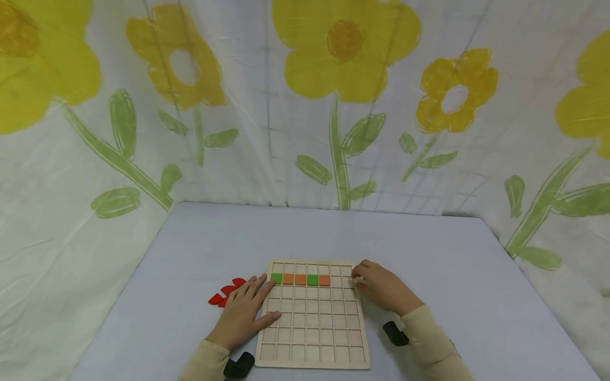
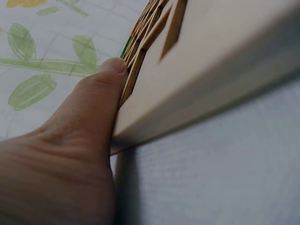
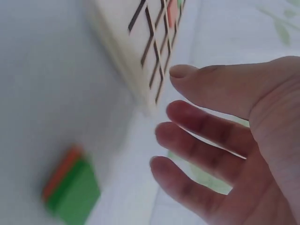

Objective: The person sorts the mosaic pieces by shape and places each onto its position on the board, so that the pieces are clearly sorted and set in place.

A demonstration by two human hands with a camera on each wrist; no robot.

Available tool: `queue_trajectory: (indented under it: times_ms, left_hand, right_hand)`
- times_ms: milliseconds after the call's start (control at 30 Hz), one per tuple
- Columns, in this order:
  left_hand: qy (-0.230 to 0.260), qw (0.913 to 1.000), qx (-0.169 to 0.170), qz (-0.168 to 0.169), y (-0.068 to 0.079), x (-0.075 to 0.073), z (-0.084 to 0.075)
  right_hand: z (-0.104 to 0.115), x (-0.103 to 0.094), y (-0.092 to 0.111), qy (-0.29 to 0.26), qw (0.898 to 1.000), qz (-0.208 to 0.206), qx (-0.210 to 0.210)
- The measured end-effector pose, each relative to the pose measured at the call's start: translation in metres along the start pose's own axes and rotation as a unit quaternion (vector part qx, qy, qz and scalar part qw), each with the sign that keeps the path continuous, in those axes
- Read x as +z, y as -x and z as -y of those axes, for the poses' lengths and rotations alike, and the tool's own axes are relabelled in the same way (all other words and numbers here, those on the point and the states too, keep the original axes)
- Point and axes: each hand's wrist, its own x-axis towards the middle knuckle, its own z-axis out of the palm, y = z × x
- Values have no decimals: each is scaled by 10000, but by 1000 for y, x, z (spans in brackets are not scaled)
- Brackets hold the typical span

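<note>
A gridded wooden board (image 1: 312, 321) lies on the bench (image 1: 248, 233), about midway between its left and right edges and well apart from its far edge. Five green and orange tiles (image 1: 301, 279) sit in the board's second row from the far side. The left hand (image 1: 242, 315) rests over the board's left side, fingers released and spread; red pieces (image 1: 227, 290) lie beside it, toward the bench's left edge. The right hand (image 1: 383, 286) is at the board's far right corner, fingers loosely bent and released; I cannot tell whether they touch the wood. In the right wrist view, a blurred green-and-orange stack (image 3: 77, 190) lies near the board.
</note>
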Motion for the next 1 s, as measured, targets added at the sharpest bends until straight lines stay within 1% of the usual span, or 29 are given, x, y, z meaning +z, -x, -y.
queue_trajectory:
  times_ms: [133, 233, 333, 433, 533, 667, 833, 1000]
  left_hand:
    - [-16, 10000, 28, -48, 0, -1, 0]
    - [-1, 10000, 27, -52, 1, -2, 0]
    - [-14, 10000, 15, -50, 1, -1, 1]
    - [-54, 10000, 8, -52, 1, -1, 2]
    - [-31, 10000, 5, -69, 1, -2, 2]
    - [13, 10000, -14, -65, 1, -3, 2]
    - [16, 10000, -36, 17, 1, -2, 1]
    - [-29, 10000, 0, 4, 0, 1, 1]
  right_hand:
    - [-9, -10, 20, 39, 9998, 33, 181]
    - [-14, -15, 34, 7, 9988, 80, 473]
    - [-17, -17, 45, -47, 9966, 202, 798]
    - [-19, -16, 52, -143, 9951, 329, 920]
    - [-21, -13, 56, -158, 9967, 330, 730]
    - [-23, -11, 58, -160, 9987, 183, 440]
    - [-24, -8, 59, -183, 9992, 98, 341]
    - [-25, -7, 62, -171, 9994, 26, 291]
